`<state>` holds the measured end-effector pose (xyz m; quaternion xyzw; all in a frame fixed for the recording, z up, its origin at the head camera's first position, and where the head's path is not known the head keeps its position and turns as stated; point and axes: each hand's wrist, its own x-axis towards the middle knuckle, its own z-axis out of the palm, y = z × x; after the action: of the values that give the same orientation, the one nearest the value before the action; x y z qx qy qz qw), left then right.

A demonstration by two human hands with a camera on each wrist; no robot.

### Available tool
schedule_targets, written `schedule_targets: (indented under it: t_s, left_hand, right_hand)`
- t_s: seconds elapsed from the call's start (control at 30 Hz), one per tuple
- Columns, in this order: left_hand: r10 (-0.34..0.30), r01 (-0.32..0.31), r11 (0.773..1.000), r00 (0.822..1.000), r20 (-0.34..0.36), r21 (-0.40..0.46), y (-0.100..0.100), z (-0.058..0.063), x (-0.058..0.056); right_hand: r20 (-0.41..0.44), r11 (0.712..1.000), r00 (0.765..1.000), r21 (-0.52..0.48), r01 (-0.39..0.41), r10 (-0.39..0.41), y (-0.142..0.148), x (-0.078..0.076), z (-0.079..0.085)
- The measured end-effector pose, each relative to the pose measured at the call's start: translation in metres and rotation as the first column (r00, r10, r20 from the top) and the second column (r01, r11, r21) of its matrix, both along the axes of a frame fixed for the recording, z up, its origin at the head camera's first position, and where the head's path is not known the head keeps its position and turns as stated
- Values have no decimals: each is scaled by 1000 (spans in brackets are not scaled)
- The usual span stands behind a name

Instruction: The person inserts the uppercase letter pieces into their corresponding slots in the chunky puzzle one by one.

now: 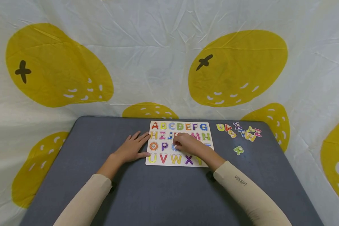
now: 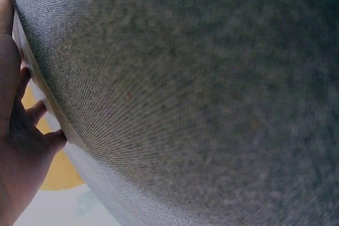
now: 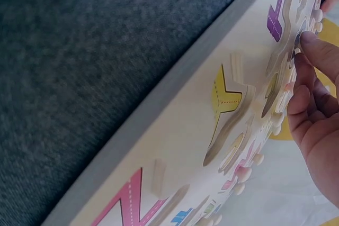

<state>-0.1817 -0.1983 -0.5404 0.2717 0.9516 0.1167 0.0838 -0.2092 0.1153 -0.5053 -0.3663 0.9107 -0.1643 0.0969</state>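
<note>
A wooden alphabet puzzle board (image 1: 183, 162) lies flat on the table, its colored letters in four rows. My left hand (image 1: 131, 148) rests beside it with spread fingers, the fingertips and thumb touching the left edge. Over the third row, my right hand (image 1: 187, 143) pinches the blue letter Q piece (image 1: 174, 147) at its slot, just right of the purple P piece (image 1: 164, 146). In the right wrist view, the thumb and fingers of the right hand (image 3: 318, 93) come together low over the board, hiding most of that piece. Knobbed pieces stand in the upper rows; the bottom row shows printed recesses.
Right of the board lies a loose cluster of letter pieces, among them a yellow U (image 1: 220, 127), a red V (image 1: 228, 127) and an orange W (image 1: 250, 137). A green R piece (image 1: 238, 150) lies apart, nearer. A lemon-print curtain (image 1: 152, 62) hangs behind the grey table (image 1: 158, 197).
</note>
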Motion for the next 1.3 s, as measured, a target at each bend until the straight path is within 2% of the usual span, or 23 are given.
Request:
schedule_targets:
  t_s: [0.2, 0.3, 0.47, 0.67, 0.87, 1.13, 1.3]
  left_hand:
    - [3, -3, 1000, 1000, -3, 0, 0, 1, 1]
    - [5, -5, 1000, 1000, -2, -2, 0, 2, 1]
    - [1, -1, 1000, 1000, -3, 0, 0, 3, 1]
    - [1, -1, 1000, 1000, -5, -5, -3, 1, 2]
    - [-7, 7, 1000, 1000, -5, 3, -3, -1, 1]
    - [0, 0, 1000, 1000, 6, -8, -1, -1, 1]
    - [-3, 3, 1000, 1000, 4, -17, 1, 0, 0]
  right_hand:
    - [-8, 1000, 1000, -2, 0, 0, -1, 0, 0]
    - [14, 1000, 1000, -8, 22, -22, 1, 1, 1]
    - [51, 995, 995, -45, 83, -81, 12, 1, 14]
    - [11, 989, 991, -64, 134, -134, 34, 1, 25]
    - [-37, 980, 983, -86, 178, -182, 71, 11, 25]
    - [-108, 957, 956, -137, 256, -271, 142, 21, 20]
    - [-133, 944, 938, -123, 306, -321, 186, 28, 18]
